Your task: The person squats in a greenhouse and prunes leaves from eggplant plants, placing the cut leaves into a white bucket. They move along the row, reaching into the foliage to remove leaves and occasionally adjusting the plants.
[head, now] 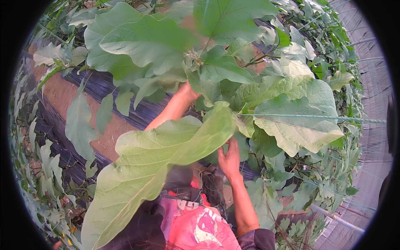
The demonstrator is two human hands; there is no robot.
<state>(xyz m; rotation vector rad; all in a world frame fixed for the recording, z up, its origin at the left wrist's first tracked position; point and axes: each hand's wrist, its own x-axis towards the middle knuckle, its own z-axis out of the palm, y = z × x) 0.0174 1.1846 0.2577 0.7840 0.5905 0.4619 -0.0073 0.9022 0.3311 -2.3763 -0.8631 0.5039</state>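
Note:
My left hand [187,92] reaches into an eggplant plant from the left. Its fingers are hidden behind leaves near the central stem, so I cannot see whether they grip anything. Lower and to the right, my right hand [229,159] points upward among the foliage. Its thumb stands apart from the fingers, with nothing visible between them; the fingertips meet the edge of a large pale eggplant leaf [140,168]. That leaf crosses in front of my left forearm and my body. Above both hands, a fuzzy bud cluster [195,57] sits between broad green leaves [147,40].
A taut green twine [306,117] runs from the plant to the right. Black plastic mulch [103,87] covers the bed, beside bare soil [104,142]. More eggplant plants [40,175] grow on the left. Metal pipes [337,217] and grey sheeting [372,93] stand at the right.

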